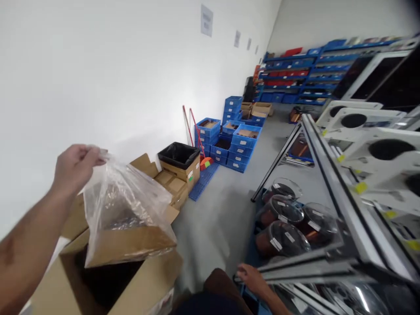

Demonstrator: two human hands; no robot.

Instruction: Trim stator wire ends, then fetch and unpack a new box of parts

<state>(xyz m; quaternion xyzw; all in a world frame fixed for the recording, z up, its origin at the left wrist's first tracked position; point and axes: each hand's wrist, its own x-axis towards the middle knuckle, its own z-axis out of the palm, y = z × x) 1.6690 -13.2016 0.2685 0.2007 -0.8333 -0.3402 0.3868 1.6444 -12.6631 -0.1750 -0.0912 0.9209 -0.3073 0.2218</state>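
My left hand is raised on the left, its fingers pinched on the top of a clear plastic bag. The bag hangs down over an open cardboard box, and a brown cardboard flap shows through its lower part. Inside, the box looks dark, and its contents cannot be made out. Low in the view, my right hand is beside the lower corner of an aluminium frame. Its fingers look loosely apart, with nothing visible in them.
A carton with a black liner stands by the wall, near red-handled cleaning tools and stacked blue crates. Copper-coloured spools under clear covers sit inside the frame on the right. Grey floor runs between. Blue shelving stands at the back.
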